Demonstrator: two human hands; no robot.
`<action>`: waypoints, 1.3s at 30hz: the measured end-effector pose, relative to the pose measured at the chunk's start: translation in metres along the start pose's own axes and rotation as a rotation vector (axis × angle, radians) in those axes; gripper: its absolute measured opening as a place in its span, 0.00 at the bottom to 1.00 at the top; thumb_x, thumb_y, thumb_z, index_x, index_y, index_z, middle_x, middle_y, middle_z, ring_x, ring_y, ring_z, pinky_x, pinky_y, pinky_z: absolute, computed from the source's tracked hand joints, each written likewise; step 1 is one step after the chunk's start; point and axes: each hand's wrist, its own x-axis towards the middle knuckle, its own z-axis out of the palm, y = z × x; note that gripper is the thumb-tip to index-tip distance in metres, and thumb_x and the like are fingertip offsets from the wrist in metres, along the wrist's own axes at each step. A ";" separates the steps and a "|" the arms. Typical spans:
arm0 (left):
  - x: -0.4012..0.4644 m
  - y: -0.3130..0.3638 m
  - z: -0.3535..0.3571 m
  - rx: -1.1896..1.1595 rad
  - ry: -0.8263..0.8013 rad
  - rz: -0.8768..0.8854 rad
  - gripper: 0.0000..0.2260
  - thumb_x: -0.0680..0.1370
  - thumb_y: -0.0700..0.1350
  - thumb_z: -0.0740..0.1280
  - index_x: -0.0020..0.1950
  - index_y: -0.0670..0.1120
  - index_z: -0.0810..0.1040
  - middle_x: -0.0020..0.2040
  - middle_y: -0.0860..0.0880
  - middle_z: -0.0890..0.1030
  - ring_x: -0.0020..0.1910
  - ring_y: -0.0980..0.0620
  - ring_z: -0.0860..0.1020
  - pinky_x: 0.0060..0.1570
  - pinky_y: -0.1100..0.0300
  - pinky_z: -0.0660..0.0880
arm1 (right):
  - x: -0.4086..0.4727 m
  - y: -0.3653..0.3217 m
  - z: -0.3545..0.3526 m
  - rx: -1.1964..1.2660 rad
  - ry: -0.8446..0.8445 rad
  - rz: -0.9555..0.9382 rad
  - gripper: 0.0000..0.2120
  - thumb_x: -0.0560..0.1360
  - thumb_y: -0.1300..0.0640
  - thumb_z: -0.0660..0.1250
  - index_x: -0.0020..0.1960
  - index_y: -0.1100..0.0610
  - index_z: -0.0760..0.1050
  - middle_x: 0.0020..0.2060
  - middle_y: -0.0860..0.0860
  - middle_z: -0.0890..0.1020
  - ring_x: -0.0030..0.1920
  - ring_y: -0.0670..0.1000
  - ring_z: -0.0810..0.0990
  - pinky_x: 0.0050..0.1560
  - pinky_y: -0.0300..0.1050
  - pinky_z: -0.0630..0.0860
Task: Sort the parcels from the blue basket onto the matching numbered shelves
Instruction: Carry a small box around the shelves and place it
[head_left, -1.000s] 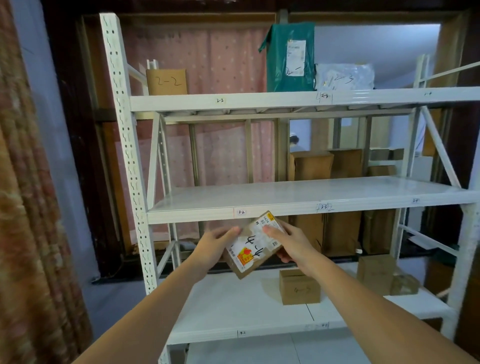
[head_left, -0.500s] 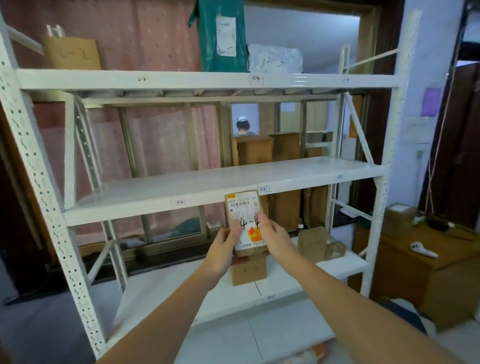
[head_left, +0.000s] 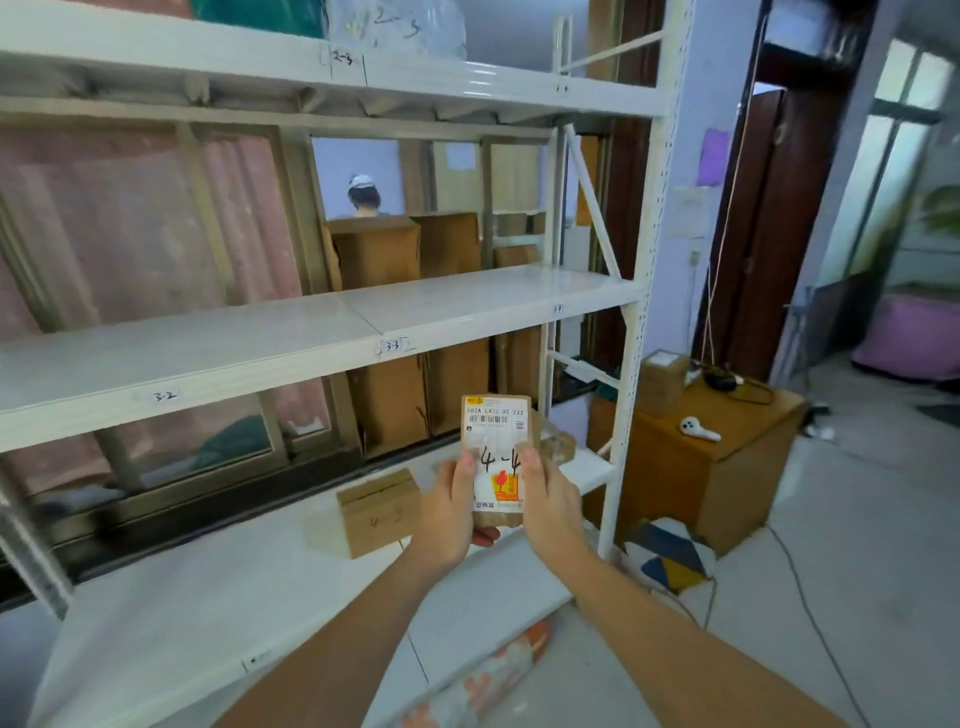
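- On the far left we see the white rack (head_left: 641, 291), its middle shelf edge tagged "3-2" (head_left: 165, 396) and, further right, "3-3" (head_left: 392, 345).
- On the bottom shelf (head_left: 208, 613) a brown box (head_left: 382, 512) marked "4-3" sits just left of our hands.
- Our left hand (head_left: 449, 512) grips the parcel's left edge: the thumb lies over the front, the fingers curl underneath, their tips showing below.
- The parcel (head_left: 497, 457), a small brown box with a white label and "4-4" handwritten on it, is held upright between both hands, above the bottom shelf's right part and off its surface.
- Our right hand (head_left: 550, 501) grips the right edge, thumb on the front; its fingers are hidden behind, so we cannot tell how they lie.
- Right of the rack stands a wooden cabinet (head_left: 711, 467) with a white controller (head_left: 698, 428) on top.
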 end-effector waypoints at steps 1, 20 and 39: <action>0.009 -0.003 0.003 0.012 -0.016 0.001 0.23 0.83 0.64 0.51 0.62 0.48 0.74 0.46 0.46 0.86 0.39 0.46 0.86 0.37 0.48 0.84 | 0.007 0.001 -0.001 -0.005 0.011 0.017 0.19 0.80 0.33 0.55 0.57 0.44 0.75 0.47 0.44 0.85 0.47 0.47 0.85 0.51 0.50 0.84; 0.203 -0.076 0.035 0.019 -0.293 -0.123 0.19 0.84 0.62 0.53 0.67 0.51 0.66 0.53 0.50 0.84 0.46 0.49 0.86 0.40 0.56 0.83 | 0.177 0.072 0.008 -0.014 -0.007 0.191 0.22 0.74 0.30 0.54 0.60 0.40 0.74 0.53 0.41 0.84 0.48 0.45 0.86 0.44 0.39 0.83; 0.334 -0.266 0.140 0.159 0.050 -0.519 0.13 0.82 0.57 0.63 0.61 0.52 0.77 0.61 0.42 0.72 0.60 0.48 0.76 0.58 0.67 0.74 | 0.371 0.271 0.011 -0.254 -0.564 0.311 0.16 0.86 0.50 0.55 0.63 0.54 0.78 0.52 0.49 0.84 0.49 0.45 0.82 0.52 0.39 0.73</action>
